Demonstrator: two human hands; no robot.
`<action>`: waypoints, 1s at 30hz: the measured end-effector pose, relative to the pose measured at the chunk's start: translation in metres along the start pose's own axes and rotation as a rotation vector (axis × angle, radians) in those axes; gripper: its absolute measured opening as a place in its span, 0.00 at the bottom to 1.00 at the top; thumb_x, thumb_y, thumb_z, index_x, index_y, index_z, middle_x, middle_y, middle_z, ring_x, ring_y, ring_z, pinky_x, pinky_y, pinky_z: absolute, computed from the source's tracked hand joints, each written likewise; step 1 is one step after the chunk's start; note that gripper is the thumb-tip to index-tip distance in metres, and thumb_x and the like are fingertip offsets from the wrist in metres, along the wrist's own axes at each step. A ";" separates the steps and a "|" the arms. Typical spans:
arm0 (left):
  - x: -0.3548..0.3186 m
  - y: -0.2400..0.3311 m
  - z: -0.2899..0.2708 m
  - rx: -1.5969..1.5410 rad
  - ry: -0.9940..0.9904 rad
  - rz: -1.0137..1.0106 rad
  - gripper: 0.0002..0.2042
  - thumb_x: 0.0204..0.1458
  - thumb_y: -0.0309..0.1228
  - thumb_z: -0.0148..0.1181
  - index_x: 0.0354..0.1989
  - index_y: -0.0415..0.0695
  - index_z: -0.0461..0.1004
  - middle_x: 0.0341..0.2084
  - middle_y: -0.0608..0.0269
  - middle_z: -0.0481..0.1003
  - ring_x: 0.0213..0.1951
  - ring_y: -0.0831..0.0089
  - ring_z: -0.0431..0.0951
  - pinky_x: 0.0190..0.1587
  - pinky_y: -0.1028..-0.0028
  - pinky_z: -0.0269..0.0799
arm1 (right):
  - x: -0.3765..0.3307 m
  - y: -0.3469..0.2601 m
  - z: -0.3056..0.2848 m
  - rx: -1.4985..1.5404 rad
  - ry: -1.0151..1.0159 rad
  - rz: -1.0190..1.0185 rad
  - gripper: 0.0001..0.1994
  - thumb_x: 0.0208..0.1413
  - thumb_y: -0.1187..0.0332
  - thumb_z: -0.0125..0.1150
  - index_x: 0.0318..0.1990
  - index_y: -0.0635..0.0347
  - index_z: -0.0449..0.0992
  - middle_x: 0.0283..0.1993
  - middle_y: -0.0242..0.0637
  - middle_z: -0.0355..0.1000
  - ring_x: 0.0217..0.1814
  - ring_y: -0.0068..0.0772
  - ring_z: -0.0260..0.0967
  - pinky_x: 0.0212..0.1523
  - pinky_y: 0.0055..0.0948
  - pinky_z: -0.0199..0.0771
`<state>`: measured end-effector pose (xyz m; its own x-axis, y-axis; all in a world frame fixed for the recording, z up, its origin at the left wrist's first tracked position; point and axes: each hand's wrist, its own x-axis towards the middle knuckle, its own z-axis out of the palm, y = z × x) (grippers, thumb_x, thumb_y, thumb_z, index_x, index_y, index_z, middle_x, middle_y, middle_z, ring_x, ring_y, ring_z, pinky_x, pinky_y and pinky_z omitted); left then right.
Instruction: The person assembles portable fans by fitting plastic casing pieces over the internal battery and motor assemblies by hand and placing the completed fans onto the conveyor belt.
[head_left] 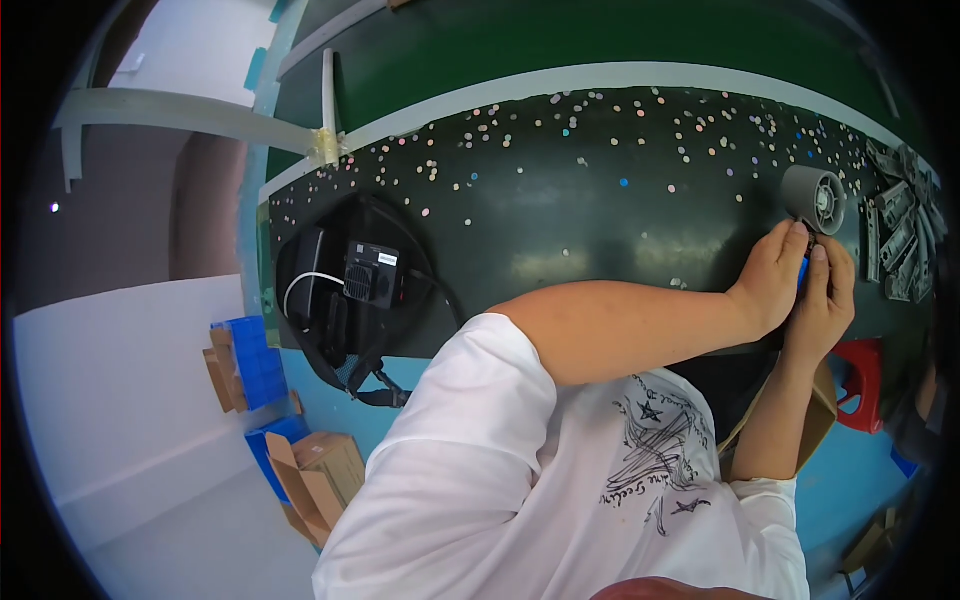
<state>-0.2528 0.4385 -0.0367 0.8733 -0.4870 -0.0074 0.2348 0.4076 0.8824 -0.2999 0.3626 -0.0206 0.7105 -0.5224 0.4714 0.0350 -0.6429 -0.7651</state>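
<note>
- Bright, even light from overhead; soft glare streaks on the dark green table [600, 200].
- Strong fisheye bending toward the rim (black corners), centre sharp.

The left forearm stretches bare across the body toward the far right, its left hand [772, 275] curled with fingertips pinched together, while the right hand [825, 300] rises on a bent forearm to meet it, the fingers of both closed and touching one another.

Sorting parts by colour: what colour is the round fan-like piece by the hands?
Grey, seen in the head view: the round fan-like piece.
</note>
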 end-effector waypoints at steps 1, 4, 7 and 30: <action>0.000 -0.001 0.002 -0.015 0.011 0.052 0.18 0.66 0.42 0.36 0.38 0.38 0.66 0.27 0.59 0.71 0.29 0.71 0.70 0.35 0.72 0.68 | 0.001 0.001 0.000 0.046 0.027 0.015 0.08 0.59 0.76 0.56 0.44 0.67 0.77 0.42 0.36 0.73 0.43 0.24 0.69 0.45 0.20 0.66; -0.005 0.008 0.001 -0.266 -0.150 -0.280 0.16 0.66 0.42 0.38 0.37 0.41 0.65 0.26 0.63 0.70 0.23 0.74 0.71 0.23 0.74 0.70 | 0.002 0.004 -0.015 0.237 0.029 0.266 0.09 0.58 0.74 0.58 0.44 0.66 0.77 0.36 0.34 0.74 0.30 0.19 0.66 0.30 0.17 0.64; -0.003 -0.005 0.023 -0.305 -0.117 -0.247 0.15 0.66 0.42 0.37 0.35 0.44 0.64 0.23 0.65 0.67 0.18 0.77 0.69 0.16 0.78 0.66 | 0.001 0.008 -0.028 0.453 0.160 0.536 0.11 0.57 0.71 0.61 0.45 0.65 0.76 0.27 0.30 0.72 0.15 0.11 0.53 0.13 0.15 0.45; -0.002 0.011 -0.003 -0.230 -0.039 -0.378 0.17 0.65 0.42 0.37 0.41 0.40 0.67 0.32 0.64 0.71 0.29 0.78 0.72 0.30 0.77 0.70 | -0.003 0.003 -0.033 0.044 -0.202 -0.082 0.14 0.56 0.75 0.54 0.51 0.64 0.72 0.46 0.43 0.68 0.39 0.33 0.68 0.38 0.30 0.70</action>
<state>-0.2511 0.4461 -0.0282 0.6921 -0.6622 -0.2873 0.6273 0.3548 0.6933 -0.3255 0.3439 -0.0095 0.8300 -0.3439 0.4391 0.1258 -0.6515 -0.7481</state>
